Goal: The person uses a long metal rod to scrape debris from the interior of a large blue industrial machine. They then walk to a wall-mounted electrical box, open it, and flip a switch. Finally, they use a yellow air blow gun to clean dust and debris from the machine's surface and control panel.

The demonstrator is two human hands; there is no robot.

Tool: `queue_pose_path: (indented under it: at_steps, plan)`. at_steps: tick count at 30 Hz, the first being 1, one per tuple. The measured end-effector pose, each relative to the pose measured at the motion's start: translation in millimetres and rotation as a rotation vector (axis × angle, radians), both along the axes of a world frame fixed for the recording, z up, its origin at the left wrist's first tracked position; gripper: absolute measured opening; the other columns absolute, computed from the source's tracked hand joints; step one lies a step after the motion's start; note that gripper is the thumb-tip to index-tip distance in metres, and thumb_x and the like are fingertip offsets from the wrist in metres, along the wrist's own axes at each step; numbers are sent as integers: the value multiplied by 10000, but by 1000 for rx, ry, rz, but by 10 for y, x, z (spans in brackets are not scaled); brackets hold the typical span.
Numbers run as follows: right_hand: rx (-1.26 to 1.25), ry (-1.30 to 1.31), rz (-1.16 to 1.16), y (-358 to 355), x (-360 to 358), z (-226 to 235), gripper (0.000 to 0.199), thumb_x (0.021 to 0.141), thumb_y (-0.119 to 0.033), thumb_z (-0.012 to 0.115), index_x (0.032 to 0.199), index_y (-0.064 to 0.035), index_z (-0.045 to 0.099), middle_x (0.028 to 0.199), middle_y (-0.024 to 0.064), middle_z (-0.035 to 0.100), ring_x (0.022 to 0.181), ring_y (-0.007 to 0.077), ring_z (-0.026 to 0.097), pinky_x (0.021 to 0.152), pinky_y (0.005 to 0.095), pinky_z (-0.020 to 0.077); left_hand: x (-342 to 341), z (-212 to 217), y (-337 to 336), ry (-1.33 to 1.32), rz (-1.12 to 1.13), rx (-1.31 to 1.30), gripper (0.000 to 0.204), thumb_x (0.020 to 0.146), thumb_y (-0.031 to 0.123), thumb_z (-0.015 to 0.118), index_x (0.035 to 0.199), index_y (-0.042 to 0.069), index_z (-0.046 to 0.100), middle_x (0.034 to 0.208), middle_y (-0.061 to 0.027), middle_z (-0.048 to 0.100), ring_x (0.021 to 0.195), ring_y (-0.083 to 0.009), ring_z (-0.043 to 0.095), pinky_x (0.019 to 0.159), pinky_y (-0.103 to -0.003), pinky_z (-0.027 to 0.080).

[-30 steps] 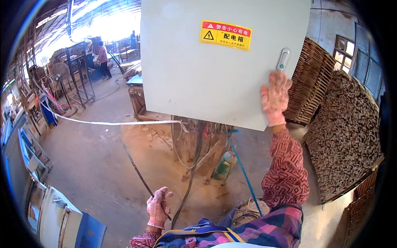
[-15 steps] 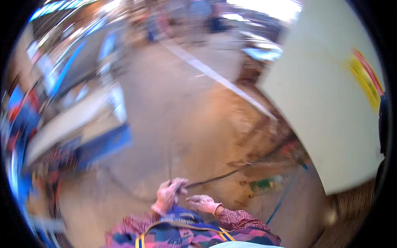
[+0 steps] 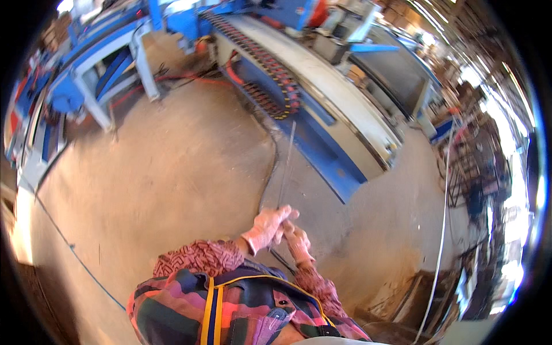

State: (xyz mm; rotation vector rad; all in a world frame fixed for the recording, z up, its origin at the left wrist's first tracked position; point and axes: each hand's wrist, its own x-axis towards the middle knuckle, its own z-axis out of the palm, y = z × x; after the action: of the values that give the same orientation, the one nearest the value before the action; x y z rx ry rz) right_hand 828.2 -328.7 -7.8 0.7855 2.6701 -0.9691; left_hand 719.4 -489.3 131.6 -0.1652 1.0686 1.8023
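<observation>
My left hand (image 3: 264,228), in a light pinkish work glove, is closed in front of my body. A long thin rod (image 3: 287,167) rises from its fingers, slanting away toward the blue machine base. My right hand (image 3: 298,244), gloved alike, meets the left one at the fingertips. Its fingers are partly hidden, so whether it grips the rod too is unclear. A dark cable (image 3: 273,167) runs along the floor just left of the rod and passes under my hands.
A long blue and cream machine (image 3: 339,115) with a black cable chain (image 3: 282,86) lies ahead. Another blue machine frame (image 3: 103,80) stands at the far left. A thin cord (image 3: 72,247) crosses the floor at left, and a white line (image 3: 444,218) at right. Cluttered racks (image 3: 471,167) stand beyond it.
My view has swung to the right, bringing the blue and cream machine from the left to straight ahead. The large pale panel has left the right side. My hands have come together.
</observation>
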Motion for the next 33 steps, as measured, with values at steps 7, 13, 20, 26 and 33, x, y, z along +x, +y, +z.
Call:
queue_pose_path:
  at_steps: [7,13,20,26,33]
  plan:
    - [-103,-91,256,-1327,-2016,426,361,923,-425,511,1066,-158,708,1048,180,689,1009,416,631,858,481,490,-1815,76,-1252,-81,433,19,361,998,384,571,1141,63,654,674,-59,620,373,-98,410,364,-283,306]
    - [-55,-219,392,-637,-3108,-534,446,876,-518,523,1018,-159,746,934,136,731,899,290,696,843,405,512,-3010,-577,-1858,-187,721,98,363,1000,430,548,1092,87,620,619,-36,571,365,-107,369,363,-288,275]
    - [97,-190,696,-785,-5642,-1196,355,859,-419,538,956,-128,716,968,170,704,908,369,670,810,455,512,-4782,-1522,-2996,-234,788,-207,433,986,401,535,1190,26,610,646,-6,527,405,-100,348,393,-276,281]
    - [193,209,1136,-2340,-8381,-1181,301,910,-311,509,1062,-116,681,1059,172,683,973,378,655,830,475,516,-5724,-2091,-4184,-289,940,-411,467,990,428,502,1247,51,605,750,-24,539,430,-95,329,415,-276,292]
    - [-41,113,945,-3552,-10300,-897,434,944,-462,486,1176,-160,695,1187,143,675,1113,360,621,970,423,474,-7228,-2391,-5180,-142,723,-682,516,1000,457,464,1271,40,604,889,-100,634,490,-122,423,470,-298,408]
